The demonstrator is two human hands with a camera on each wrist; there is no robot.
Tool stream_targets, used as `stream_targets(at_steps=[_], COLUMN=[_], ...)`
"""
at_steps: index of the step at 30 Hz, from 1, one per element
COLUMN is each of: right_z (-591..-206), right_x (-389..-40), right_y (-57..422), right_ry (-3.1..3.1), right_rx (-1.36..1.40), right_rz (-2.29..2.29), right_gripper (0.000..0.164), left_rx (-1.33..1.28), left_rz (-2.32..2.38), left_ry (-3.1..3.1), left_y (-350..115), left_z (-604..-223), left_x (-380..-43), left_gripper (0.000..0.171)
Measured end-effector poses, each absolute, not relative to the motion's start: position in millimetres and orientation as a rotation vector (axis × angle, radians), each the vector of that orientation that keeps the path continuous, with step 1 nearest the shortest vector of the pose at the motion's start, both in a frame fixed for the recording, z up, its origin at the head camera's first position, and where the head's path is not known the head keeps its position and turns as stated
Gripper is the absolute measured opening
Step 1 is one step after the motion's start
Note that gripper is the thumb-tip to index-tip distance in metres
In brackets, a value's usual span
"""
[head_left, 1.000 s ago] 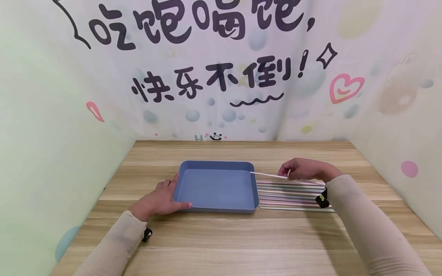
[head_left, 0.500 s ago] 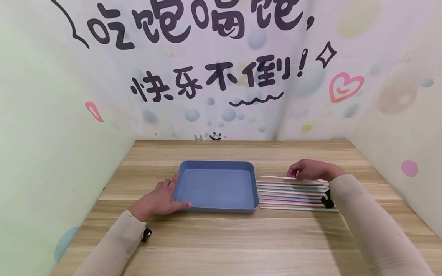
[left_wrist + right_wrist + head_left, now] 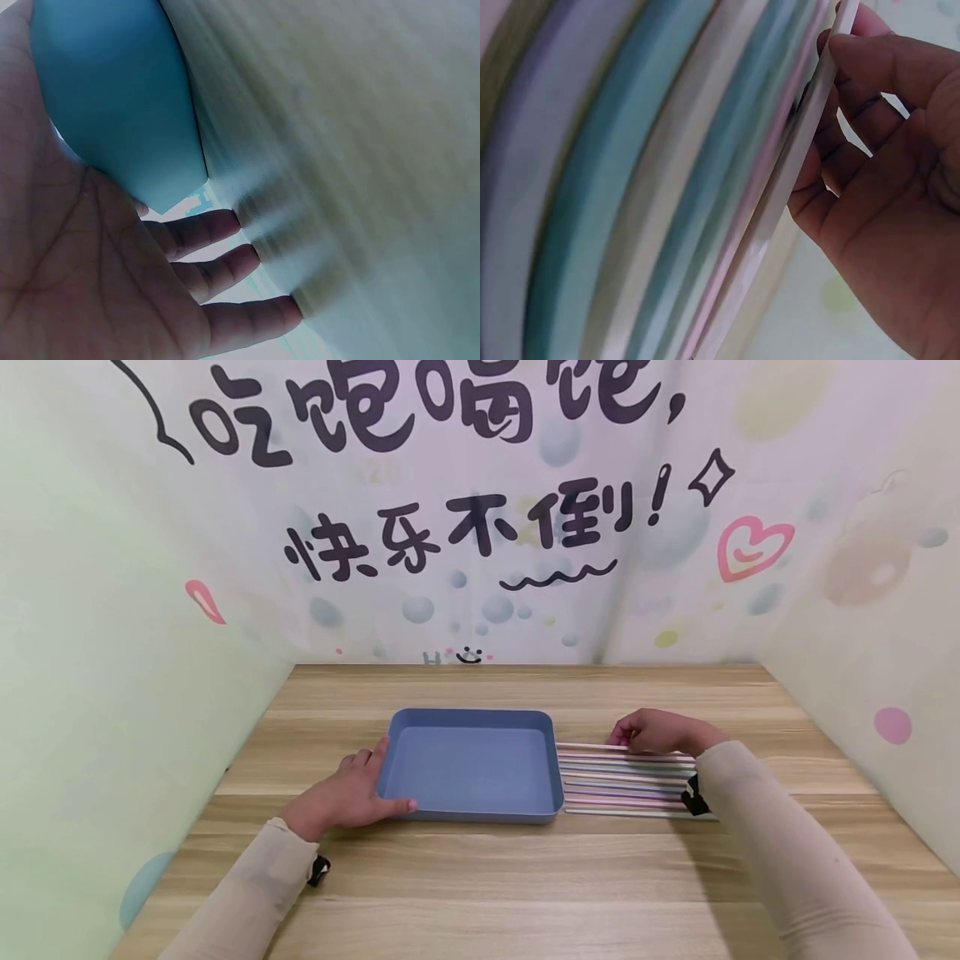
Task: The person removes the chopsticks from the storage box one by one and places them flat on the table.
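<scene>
My left hand (image 3: 348,793) rests against the left side of a shallow blue tray (image 3: 472,768), its thumb over the front-left corner. In the left wrist view, three fingers reach straight out past the blue tray wall (image 3: 120,97), their fingertips at the tabletop. To the right of the tray, my right hand (image 3: 656,731) pinches a pale pinkish-white chopstick (image 3: 810,116) between thumb and fingers. That chopstick lies rearmost, alongside a row of several pastel chopsticks (image 3: 626,787) in pink, green, blue, cream and purple. My right forearm hides part of their right ends.
The wood-grain table (image 3: 480,885) runs to a printed back wall (image 3: 465,610) with large dark lettering. Pale side walls (image 3: 97,693) close in the left and right. The row's left ends lie close to the tray's right wall (image 3: 557,768).
My right hand has shifted right, then back left, and the pinched chopstick, slanted earlier with its tip at the tray rim, now lies parallel to the row. My left hand stays put.
</scene>
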State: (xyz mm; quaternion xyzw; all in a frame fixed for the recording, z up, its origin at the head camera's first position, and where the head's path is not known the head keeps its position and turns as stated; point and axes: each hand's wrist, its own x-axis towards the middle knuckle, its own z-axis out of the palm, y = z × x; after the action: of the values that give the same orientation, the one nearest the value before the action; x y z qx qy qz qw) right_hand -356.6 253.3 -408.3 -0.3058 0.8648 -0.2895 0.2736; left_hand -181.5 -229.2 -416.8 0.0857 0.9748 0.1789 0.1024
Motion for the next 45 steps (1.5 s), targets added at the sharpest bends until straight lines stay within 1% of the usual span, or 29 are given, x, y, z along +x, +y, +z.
stream_targets(at_steps=[7, 16, 26, 35, 39, 45], right_z=[-413.6, -413.0, -416.4, -414.7, -412.8, -408.4], right_x=[-356.5, -351.7, -355.3, -354.7, -353.5, -351.1], right_y=[251.2, 250.2, 251.5, 252.7, 254.5, 262.8], right_ry=[2.340, 2.342, 2.341, 2.357, 2.388, 2.542], right_rx=[-0.843, -0.831, -0.855, -0.853, -0.837, -0.900], right_rz=[-0.805, -0.821, -0.805, -0.778, -0.751, -0.736], right_gripper=[0.024, 0.027, 0.028, 0.026, 0.027, 0.018], left_rx=[0.253, 0.252, 0.262, 0.261, 0.248, 0.250], left_rz=[0.527, 0.521, 0.527, 0.529, 0.518, 0.527], left_ry=[2.867, 2.869, 2.874, 2.873, 2.870, 2.873], left_y=[-229.0, -229.2, -229.2, -228.5, -228.9, -229.4], left_z=[-415.5, -417.8, -418.3, -418.2, -418.9, -420.3], left_x=[-180.5, -182.6, -183.4, -183.0, -182.7, -183.2], left_gripper=[0.121, 0.122, 0.121, 0.121, 0.122, 0.121])
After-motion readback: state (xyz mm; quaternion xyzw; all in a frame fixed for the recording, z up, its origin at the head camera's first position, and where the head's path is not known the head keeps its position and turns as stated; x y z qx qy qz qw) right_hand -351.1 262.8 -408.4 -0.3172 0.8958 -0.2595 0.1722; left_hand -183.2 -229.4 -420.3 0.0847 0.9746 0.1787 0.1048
